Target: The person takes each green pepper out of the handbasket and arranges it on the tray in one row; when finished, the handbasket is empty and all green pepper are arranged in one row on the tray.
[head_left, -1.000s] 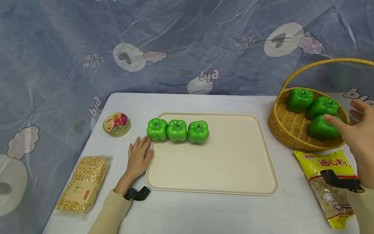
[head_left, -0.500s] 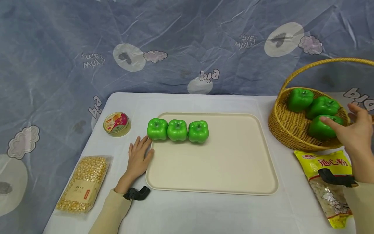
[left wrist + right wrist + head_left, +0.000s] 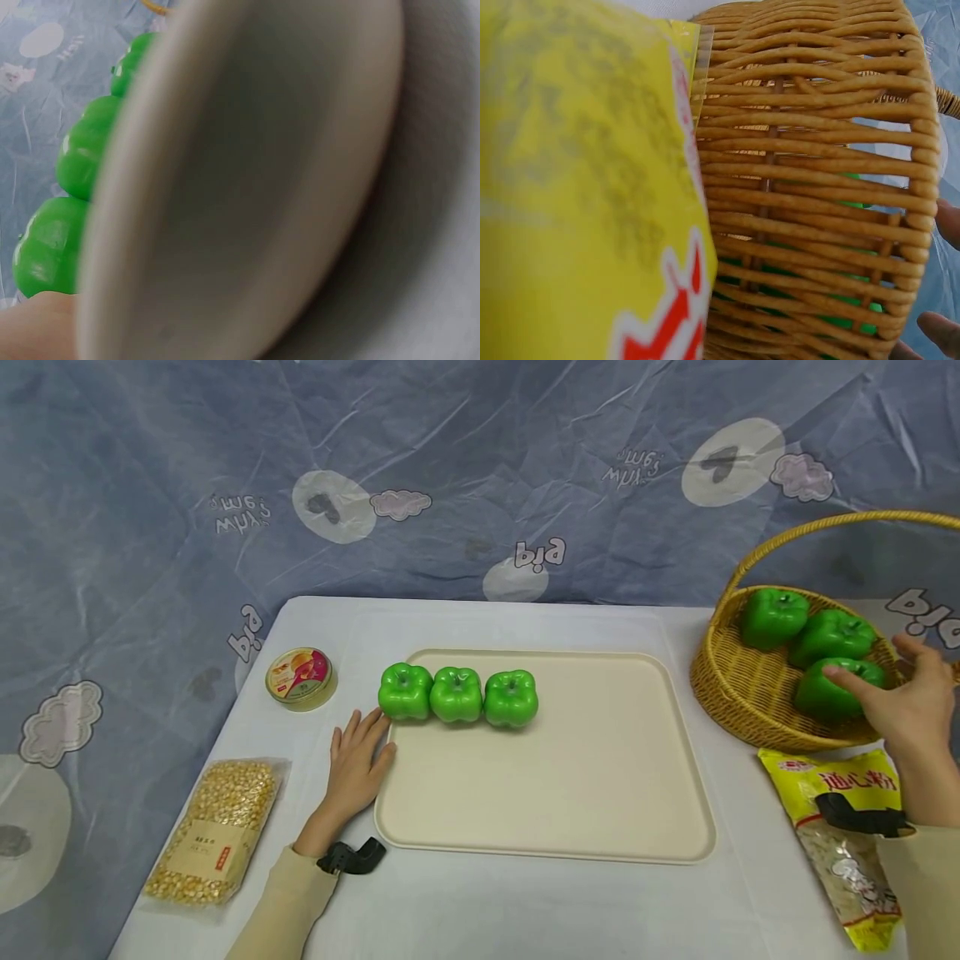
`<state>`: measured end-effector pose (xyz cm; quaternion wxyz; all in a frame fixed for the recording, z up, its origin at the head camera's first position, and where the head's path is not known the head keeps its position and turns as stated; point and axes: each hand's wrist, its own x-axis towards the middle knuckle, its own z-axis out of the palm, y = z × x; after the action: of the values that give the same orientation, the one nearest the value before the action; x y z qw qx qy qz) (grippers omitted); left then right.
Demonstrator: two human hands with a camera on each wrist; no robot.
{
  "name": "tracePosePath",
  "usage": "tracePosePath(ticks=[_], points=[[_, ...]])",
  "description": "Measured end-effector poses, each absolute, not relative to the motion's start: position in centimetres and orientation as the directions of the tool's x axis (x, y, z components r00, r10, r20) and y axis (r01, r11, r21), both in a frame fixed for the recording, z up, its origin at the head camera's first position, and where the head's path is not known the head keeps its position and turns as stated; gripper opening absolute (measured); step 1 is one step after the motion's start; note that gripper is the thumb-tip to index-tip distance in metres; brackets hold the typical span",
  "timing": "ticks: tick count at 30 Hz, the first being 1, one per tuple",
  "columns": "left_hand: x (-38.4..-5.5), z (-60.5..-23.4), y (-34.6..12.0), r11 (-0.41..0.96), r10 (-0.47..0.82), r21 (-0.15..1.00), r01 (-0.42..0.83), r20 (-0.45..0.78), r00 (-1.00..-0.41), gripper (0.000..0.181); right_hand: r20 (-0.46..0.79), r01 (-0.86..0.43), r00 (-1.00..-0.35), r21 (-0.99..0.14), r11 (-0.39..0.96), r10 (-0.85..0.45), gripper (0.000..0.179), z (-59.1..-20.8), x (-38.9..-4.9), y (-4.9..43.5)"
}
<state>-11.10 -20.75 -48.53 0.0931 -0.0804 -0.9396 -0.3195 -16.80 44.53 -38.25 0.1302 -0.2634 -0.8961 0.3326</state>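
My left hand (image 3: 354,770) lies flat at the left rim of the beige tray (image 3: 547,785), its fingertips by the leftmost of three green bell peppers (image 3: 406,692) lined up along the tray's upper left. My right hand (image 3: 913,706) is at the right side of the wicker basket (image 3: 720,685), thumb and fingers spread. Its thumb overlaps the nearest green bell pepper (image 3: 832,693) in the head view; whether it touches cannot be told. Two more bell peppers (image 3: 774,618) sit behind that one. In the right wrist view, fingertips (image 3: 939,334) show beyond the basket's rim.
Below the basket lies a yellow pasta bag (image 3: 832,835), partly under the right wrist. At left are a round tin (image 3: 300,679) and a bag of corn kernels (image 3: 213,835). The basket's handle (image 3: 825,522) arches above it. Patterned grey-blue cloth (image 3: 450,460) hangs behind the table.
My right hand has shifted slightly left and down towards the nearest pepper in the basket, then stayed nearly still. The left hand and the peppers on the tray have not moved.
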Motion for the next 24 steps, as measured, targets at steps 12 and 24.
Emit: tracePosePath(ticks=[12, 24], points=[[-11.1, -48.3, -20.8, 0.786, 0.091, 0.586, 0.197, 0.204, -0.975, 0.048, 0.076, 0.369, -0.843, -0.639, 0.675, 0.533, 0.085, -37.9, -16.6, 43.7], [-11.0, -48.3, -20.8, 0.782, 0.090, 0.591, 0.195, 0.203, -0.975, 0.048, 0.044, 0.385, -0.867, -0.574, 0.723, 0.496, 0.095, -40.6, -18.3, 47.0]])
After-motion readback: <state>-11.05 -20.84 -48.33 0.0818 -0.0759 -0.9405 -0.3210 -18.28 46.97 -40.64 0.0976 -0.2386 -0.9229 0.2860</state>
